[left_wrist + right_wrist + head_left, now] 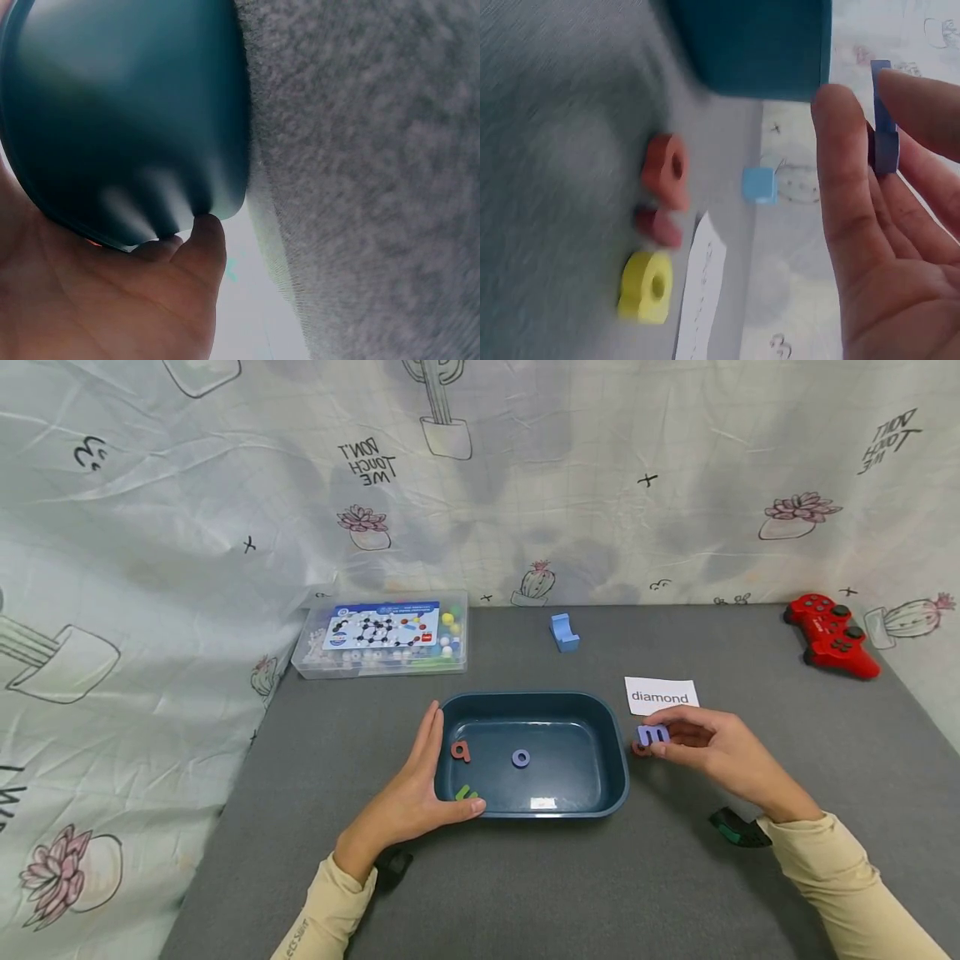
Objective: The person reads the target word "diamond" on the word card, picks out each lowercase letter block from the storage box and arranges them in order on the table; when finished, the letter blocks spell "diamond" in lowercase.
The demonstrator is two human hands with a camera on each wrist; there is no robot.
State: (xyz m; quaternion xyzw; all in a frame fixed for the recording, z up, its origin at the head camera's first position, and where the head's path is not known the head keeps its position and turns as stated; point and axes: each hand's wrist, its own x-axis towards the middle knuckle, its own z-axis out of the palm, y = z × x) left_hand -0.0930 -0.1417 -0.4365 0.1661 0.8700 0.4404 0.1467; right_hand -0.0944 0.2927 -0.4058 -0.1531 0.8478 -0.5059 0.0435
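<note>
My left hand (408, 797) spans the near left corner of a dark blue tray (617, 752), fingers straight along its left side and thumb across the front rim. In the left wrist view fingertips touch the tray's outer wall (127, 97). Inside the tray lie a red-brown letter (461, 751), a purple letter o (521, 758) and a green letter (465, 792) partly behind the thumb. Right of the tray, my right hand (712, 747) pinches a purple letter m (652, 735) between thumb and fingers. The right wrist view shows an orange-red letter (664, 171), a dark red piece (658, 227) and a yellow letter (646, 287) on the table.
A white card reading "diamond" (662, 695) lies behind my right hand. Farther back are a clear box of small coloured parts (378, 639), a light blue holder (564, 633) and a red game controller (832, 635). A printed curtain (570, 485) hangs behind the table.
</note>
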